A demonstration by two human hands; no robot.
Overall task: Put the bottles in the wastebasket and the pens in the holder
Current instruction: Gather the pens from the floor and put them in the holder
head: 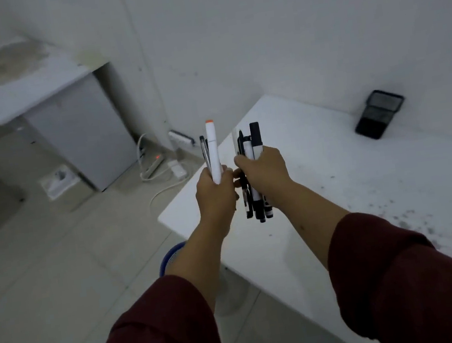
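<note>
My left hand [214, 193] grips a white marker with an orange tip [212, 147] and a thinner dark pen beside it, both upright. Close to its right, my right hand [264, 170] holds a bundle of several black and white pens [258, 204] upright, their ends sticking out above and below the fist. Both hands hover over the left corner of the white table [318, 158]. A black mesh pen holder [379, 113] lies tipped over at the back of the table by the wall. Below my left forearm shows part of a blue-rimmed wastebasket [172, 254]. No bottles are visible.
Dark specks dot the table's right side [430, 229]. A grey cabinet [80, 133] under a white counter stands at the left. Power strips and white cables [157, 163] lie on the tiled floor by the wall.
</note>
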